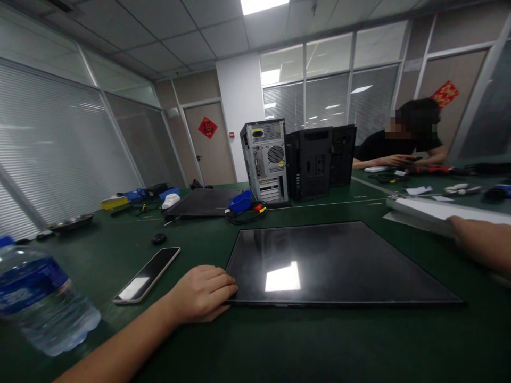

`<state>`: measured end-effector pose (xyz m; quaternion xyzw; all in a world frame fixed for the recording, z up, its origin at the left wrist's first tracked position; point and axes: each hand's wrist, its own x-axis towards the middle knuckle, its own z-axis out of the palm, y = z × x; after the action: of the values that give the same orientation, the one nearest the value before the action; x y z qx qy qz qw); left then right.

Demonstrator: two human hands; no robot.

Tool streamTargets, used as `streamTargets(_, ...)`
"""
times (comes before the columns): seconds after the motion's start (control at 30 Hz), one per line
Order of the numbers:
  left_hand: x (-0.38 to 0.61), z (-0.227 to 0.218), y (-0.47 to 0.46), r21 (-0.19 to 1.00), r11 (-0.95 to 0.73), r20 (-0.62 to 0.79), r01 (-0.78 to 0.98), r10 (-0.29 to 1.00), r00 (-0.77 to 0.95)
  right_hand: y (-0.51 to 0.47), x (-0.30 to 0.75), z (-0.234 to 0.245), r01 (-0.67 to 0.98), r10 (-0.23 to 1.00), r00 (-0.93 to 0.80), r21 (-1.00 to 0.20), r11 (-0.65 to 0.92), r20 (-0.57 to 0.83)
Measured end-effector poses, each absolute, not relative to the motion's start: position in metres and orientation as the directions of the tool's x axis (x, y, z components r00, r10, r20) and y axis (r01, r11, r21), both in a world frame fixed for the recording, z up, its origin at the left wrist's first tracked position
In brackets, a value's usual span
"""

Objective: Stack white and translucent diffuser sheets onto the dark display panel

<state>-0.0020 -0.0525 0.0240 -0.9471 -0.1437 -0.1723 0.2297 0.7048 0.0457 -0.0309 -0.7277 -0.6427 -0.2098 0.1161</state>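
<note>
A phone point(148, 276) and water bottle point(38, 295) sit left of a computer tower point(275, 155).

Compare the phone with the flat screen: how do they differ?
The screen is much larger than the phone. The left hand touches the screen's edge; no hand touches the phone. The screen's rim is black; the phone's is light. Both lie on the green table, dark glossy faces up, reflecting light.

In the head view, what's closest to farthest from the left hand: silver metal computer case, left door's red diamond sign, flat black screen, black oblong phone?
1. Flat black screen: touching the left hand.
2. Black oblong phone: the hand's left.
3. Silver metal computer case: beyond the screen.
4. Red diamond sign: on the left door.
</note>
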Motion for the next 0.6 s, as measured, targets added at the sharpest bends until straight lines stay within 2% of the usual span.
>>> streamTargets(0.07,-0.001,0.025,-0.053,-0.39,-0.852,0.4,0.351,0.187,0.897,0.033,0.673,-0.015,0.976,0.891,0.069,0.153,-0.153,0.45)
streamTargets(0.13,0.0,0.026,-0.053,-0.398,-0.846,0.403,0.356,0.187,0.896,0.019,0.633,0.003,0.989,0.869,0.028,0.113,-0.096,0.493)
streamTargets(0.17,0.0,0.026,-0.053,-0.403,-0.843,0.403,0.357,0.187,0.896,0.012,0.614,0.011,0.999,0.887,0.009,0.024,-0.023,0.462)
streamTargets(0.23,0.0,0.027,-0.053,-0.414,-0.838,0.404,0.355,0.181,0.897,0.002,0.583,0.021,0.954,0.925,-0.173,-0.174,0.242,0.338)
streamTargets(0.3,0.0,0.027,-0.054,-0.428,-0.832,0.403,0.352,0.173,0.899,-0.003,0.565,0.019,0.896,0.917,-0.276,-0.267,0.354,0.288)
streamTargets(0.47,0.0,0.029,-0.056,-0.483,-0.791,0.421,0.376,0.166,0.891,-0.001,0.557,-0.009,0.918,0.926,-0.289,-0.206,0.34,0.242)
streamTargets(0.6,0.0,0.03,-0.057,-0.486,-0.793,0.426,0.367,0.152,0.892,-0.007,0.548,-0.012,0.834,0.93,-0.35,-0.415,0.363,0.11)
